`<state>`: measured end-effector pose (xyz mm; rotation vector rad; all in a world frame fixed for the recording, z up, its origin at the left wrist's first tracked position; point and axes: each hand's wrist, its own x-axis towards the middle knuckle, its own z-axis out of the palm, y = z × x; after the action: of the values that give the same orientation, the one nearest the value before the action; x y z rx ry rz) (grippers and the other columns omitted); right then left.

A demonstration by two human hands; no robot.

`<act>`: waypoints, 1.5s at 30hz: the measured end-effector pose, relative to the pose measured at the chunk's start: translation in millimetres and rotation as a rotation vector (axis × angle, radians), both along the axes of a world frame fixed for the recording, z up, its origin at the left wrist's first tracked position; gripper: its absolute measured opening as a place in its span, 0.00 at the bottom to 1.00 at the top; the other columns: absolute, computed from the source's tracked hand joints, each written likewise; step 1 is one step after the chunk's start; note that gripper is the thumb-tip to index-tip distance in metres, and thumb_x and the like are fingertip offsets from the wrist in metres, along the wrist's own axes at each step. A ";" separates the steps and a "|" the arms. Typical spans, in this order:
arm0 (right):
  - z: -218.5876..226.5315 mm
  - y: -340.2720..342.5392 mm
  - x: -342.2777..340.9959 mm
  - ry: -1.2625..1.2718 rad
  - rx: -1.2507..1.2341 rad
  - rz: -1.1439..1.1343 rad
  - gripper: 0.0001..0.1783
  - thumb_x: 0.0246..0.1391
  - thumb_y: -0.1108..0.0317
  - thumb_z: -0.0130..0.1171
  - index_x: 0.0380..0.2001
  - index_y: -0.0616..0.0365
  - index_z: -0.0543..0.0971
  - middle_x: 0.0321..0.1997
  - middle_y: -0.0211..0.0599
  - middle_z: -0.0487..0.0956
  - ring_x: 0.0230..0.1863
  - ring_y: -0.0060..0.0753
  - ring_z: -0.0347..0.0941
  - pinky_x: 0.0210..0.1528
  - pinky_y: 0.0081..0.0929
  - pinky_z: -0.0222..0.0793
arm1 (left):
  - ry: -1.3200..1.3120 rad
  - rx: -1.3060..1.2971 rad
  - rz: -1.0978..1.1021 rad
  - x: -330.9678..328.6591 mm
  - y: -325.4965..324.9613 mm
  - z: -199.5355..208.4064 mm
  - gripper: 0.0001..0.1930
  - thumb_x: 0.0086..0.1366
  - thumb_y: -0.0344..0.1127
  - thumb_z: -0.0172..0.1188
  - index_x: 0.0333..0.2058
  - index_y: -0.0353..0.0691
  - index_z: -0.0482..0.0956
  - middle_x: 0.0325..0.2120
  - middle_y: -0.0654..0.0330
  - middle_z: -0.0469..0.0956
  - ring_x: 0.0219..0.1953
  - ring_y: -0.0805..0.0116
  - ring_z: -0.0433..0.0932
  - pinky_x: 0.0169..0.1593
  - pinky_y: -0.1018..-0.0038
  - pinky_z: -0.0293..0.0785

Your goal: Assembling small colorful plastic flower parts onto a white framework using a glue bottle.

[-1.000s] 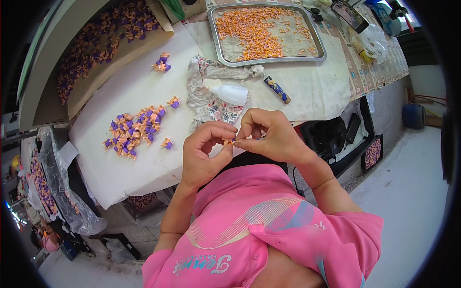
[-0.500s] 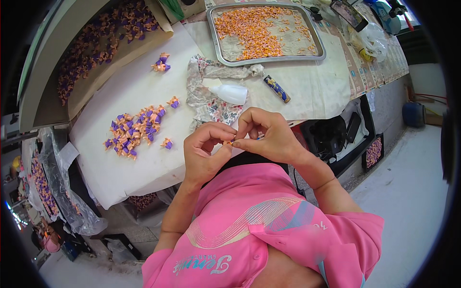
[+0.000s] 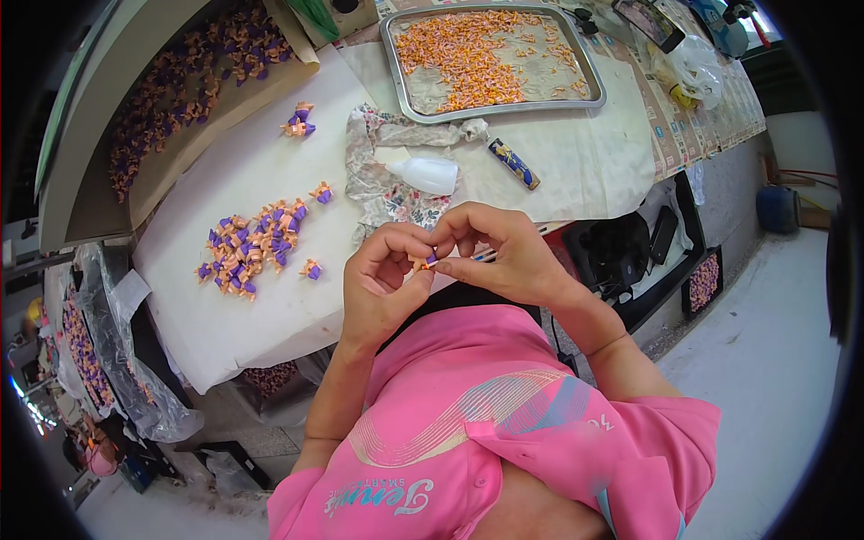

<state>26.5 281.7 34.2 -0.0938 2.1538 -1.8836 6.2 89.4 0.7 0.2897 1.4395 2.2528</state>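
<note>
In front of my body, at the table's near edge, my two hands meet fingertip to fingertip. A small peach and purple plastic figure piece (image 3: 422, 264) is pinched in my left hand (image 3: 382, 283), thumb against forefinger. My right hand (image 3: 504, 255) closes its thumb and forefinger at the right side of the same piece, where a purple and whitish bit shows. Fingers hide much of it. To the left lies a heap of similar peach and purple pieces (image 3: 256, 245), with single ones (image 3: 310, 269) beside it. A white squeeze bottle (image 3: 427, 175) lies on a floral cloth (image 3: 373, 194) beyond my hands.
A metal tray (image 3: 504, 111) with many small orange pieces stands at the back. Near it lies a blue patterned cylinder (image 3: 514, 164). A paper-lined box (image 3: 270, 85) at the far left holds many purple and peach pieces. Clear plastic sheeting (image 3: 148, 360) hangs at left.
The fingertips have shifted slightly around the piece, and its purple part now shows between them. My whole view has moved a little; the heap and the tray's contents look unchanged.
</note>
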 end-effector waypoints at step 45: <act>-23.6 -34.1 -60.5 0.433 0.650 -0.186 0.20 0.48 0.66 0.66 0.45 0.60 0.77 0.45 0.43 0.76 0.48 0.48 0.67 0.52 0.38 0.64 | 0.860 -1.267 0.480 -87.5 -112.7 20.9 0.05 0.56 0.29 0.62 0.33 0.37 0.80 0.32 0.56 0.77 0.38 0.60 0.71 0.42 0.66 0.68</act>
<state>-34.0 247.6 10.6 -0.1844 3.0562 -1.2229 -81.3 -23.3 21.6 0.5195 3.2823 0.9805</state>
